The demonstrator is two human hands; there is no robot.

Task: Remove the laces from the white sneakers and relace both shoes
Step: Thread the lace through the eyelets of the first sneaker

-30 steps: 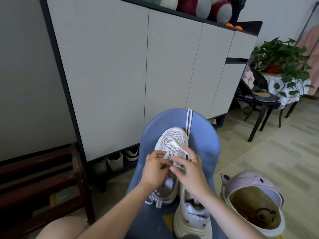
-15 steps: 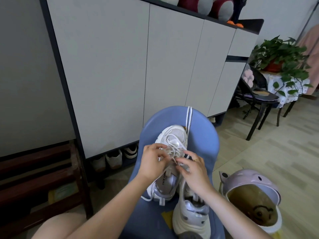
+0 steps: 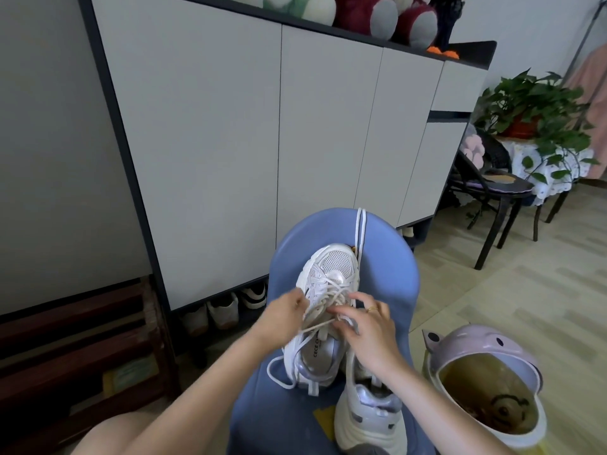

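Note:
Two white sneakers lie on a blue chair (image 3: pixel 387 277). The far sneaker (image 3: pixel 331 267) points away from me, its white lace (image 3: pixel 323 302) partly threaded and loose over the tongue. My left hand (image 3: pixel 282 318) pinches a lace strand at the shoe's left side. My right hand (image 3: pixel 369 326), wearing a ring, holds the lace on the right side of the eyelets. One lace end loops down onto the seat (image 3: pixel 276 376). A second loose lace (image 3: pixel 359 231) hangs over the chair's back. The near sneaker (image 3: pixel 368 418) lies beside my right wrist.
A pale pink bin (image 3: pixel 486 379) with a brown liner stands right of the chair. A tall grey cabinet (image 3: pixel 262 126) with shoes beneath it fills the back. A dark wooden rack (image 3: pixel 65 349) is at left, a black chair (image 3: pixel 499 192) and potted plant (image 3: pixel 532 110) at right.
My hands have drawn slightly apart, stretching a lace strand across the shoe's tongue. The view has shifted a little downward.

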